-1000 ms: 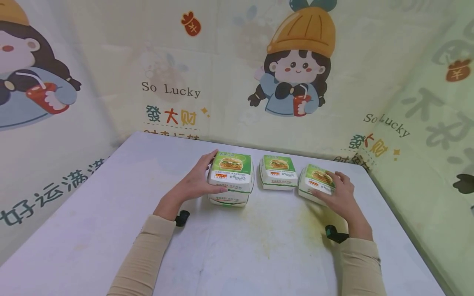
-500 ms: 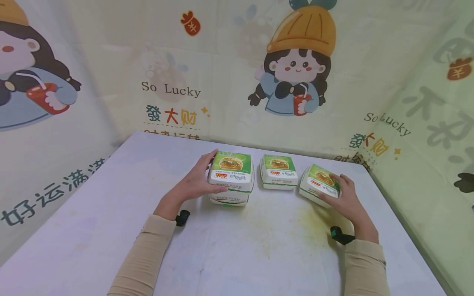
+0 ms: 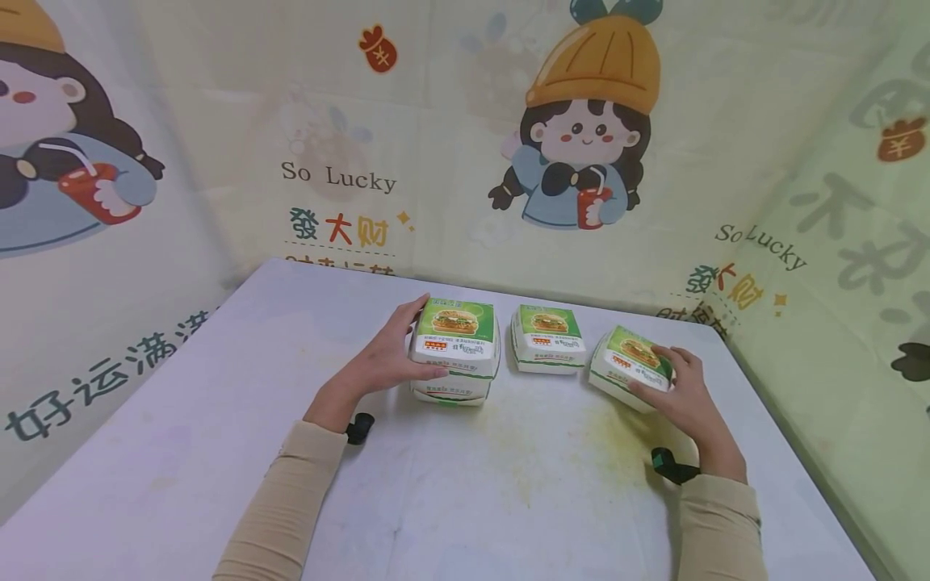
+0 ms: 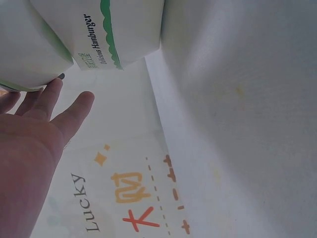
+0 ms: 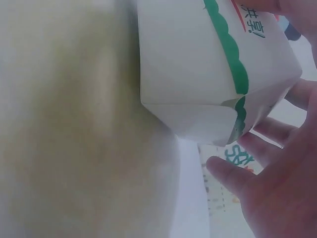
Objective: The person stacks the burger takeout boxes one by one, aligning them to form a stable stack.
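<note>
Two green-and-white hamburger boxes stand stacked left of centre in the head view. My left hand [image 3: 381, 355] holds the upper box [image 3: 459, 332], thumb along its front and fingers at its left and back. Below it, the lower box [image 3: 450, 392] rests on the table; its side reads "Delicious Hamburger" in the left wrist view. Farther right, my right hand [image 3: 686, 399] grips another hamburger box [image 3: 626, 363], turned at an angle, with the thumb on its near side. The right wrist view shows that box's white side [image 5: 185, 59] with a green scalloped band, fingers behind its far corner.
A further hamburger box [image 3: 548, 335] stands between the stack and the right-hand box. All are near the back of the white table [image 3: 465, 492], which has yellowish stains. A printed cloth [image 3: 450, 161] hangs behind and along both sides.
My right hand has shifted slightly right and toward me, its fingers sliding off the top to the box's right side. That box has turned a little clockwise. The left hand keeps its place.
</note>
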Tool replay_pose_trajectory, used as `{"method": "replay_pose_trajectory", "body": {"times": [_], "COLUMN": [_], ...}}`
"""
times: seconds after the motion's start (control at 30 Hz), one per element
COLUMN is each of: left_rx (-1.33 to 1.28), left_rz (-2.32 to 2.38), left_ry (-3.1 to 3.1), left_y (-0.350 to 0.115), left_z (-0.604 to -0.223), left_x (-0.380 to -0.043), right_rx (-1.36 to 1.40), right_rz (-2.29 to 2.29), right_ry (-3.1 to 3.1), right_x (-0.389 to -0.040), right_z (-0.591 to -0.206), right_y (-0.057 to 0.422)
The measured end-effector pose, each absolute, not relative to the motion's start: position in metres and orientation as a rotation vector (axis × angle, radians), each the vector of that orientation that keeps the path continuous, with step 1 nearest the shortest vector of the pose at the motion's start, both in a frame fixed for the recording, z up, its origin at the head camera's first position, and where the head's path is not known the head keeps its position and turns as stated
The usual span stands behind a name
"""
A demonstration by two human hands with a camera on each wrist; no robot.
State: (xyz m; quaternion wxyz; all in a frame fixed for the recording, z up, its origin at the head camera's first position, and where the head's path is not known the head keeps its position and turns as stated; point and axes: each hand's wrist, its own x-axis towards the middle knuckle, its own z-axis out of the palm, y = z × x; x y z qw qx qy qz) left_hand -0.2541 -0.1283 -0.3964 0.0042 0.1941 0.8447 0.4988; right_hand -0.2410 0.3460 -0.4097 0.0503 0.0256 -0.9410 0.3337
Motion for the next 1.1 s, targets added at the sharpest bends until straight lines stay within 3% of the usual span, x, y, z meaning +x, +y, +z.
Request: {"method": "replay_pose_trajectory", "body": {"times": [0.53,1.1], "left_rx": [0.57,0.702], "left_rz": [1.579,1.618], "left_ry": [2.632,2.616], "left_y": [-0.128,-0.13], "left_z": [-0.396,-0.393], "left_x": [-0.253,-0.25], "right_rx": [0.133,0.185], "right_rz": [1.151,1.156], "right_ry": [-2.67,-2.585], "right_x": [-0.235,-0.233], "right_z": [-0.393,-0.379], "right_y": [0.347,0.332]}}
